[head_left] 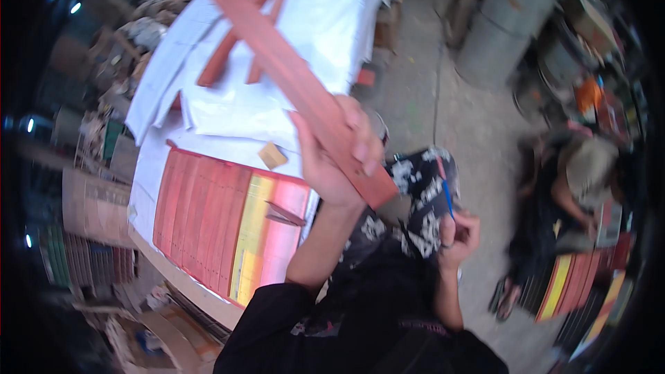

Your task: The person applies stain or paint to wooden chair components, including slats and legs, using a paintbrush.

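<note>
My left hand [325,176] is closed around the lower end of a long red-painted wooden slat [277,55], which slants up over the table. Between the fingers of my right hand [458,235], by my knee, is a thin paintbrush [447,195] with a blue handle and a reddish tip pointing upward. Brush and slat are apart. Beneath the raised slat, two shorter red pieces [225,55] lie crosswise on white sheeting [322,21]. Nearer me on the table is a panel of red slats [197,215] with a yellow strip [253,235] and a small brown piece [285,215].
A small tan block [272,156] sits beside the panel. On the right, another person [564,187] bends over coloured slats [571,280]. A large grey cylinder [509,21] stands on the concrete floor [415,90]. Piled scraps [156,10] line the table's far left.
</note>
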The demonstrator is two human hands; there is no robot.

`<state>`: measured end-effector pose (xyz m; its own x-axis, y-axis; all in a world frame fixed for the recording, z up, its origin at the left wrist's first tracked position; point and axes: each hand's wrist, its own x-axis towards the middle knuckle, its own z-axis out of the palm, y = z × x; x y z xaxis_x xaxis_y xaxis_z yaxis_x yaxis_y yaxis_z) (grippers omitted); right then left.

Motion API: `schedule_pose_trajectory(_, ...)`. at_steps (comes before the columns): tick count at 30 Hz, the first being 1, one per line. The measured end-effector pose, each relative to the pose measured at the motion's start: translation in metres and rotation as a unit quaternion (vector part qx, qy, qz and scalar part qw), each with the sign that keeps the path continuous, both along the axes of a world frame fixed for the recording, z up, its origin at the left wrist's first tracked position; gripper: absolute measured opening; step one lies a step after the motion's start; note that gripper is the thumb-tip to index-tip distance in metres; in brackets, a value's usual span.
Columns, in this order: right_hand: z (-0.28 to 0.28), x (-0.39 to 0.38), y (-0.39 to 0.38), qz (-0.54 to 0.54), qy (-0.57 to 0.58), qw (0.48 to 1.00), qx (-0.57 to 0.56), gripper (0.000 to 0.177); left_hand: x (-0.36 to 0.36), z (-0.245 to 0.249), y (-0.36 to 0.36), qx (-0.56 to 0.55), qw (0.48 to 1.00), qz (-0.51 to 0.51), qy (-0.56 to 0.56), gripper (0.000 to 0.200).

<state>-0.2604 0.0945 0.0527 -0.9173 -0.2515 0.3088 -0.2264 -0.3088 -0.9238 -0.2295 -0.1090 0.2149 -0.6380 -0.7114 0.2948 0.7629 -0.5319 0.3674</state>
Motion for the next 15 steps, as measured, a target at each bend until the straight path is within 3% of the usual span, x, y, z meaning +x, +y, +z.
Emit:
schedule_pose_trajectory(2, -0.007, -0.005, -0.002, -0.028, -0.01, 0.999, 0.011, 0.011, 0.006, -0.013, -0.008, -0.019, 0.998, -0.001, -0.058, 0.063)
schedule_pose_trajectory(7, -0.039, -0.032, -0.004, -0.052, 0.055, 0.995, 0.062, 0.012, 0.031, -0.067, -0.028, -0.116, 0.988, -0.077, -0.072, 0.07)
schedule_pose_trajectory(12, -0.039, -0.044, -0.023, -0.037, 0.078, 0.995, 0.056, 0.013, 0.064, -0.097, -0.028, -0.104, 0.983, -0.034, -0.148, 0.072)
schedule_pose_trajectory(15, -0.027, -0.041, -0.035, -0.01, 0.036, 0.998, 0.041, 0.011, 0.081, -0.128, -0.027, -0.141, 0.976, -0.013, -0.168, 0.071)
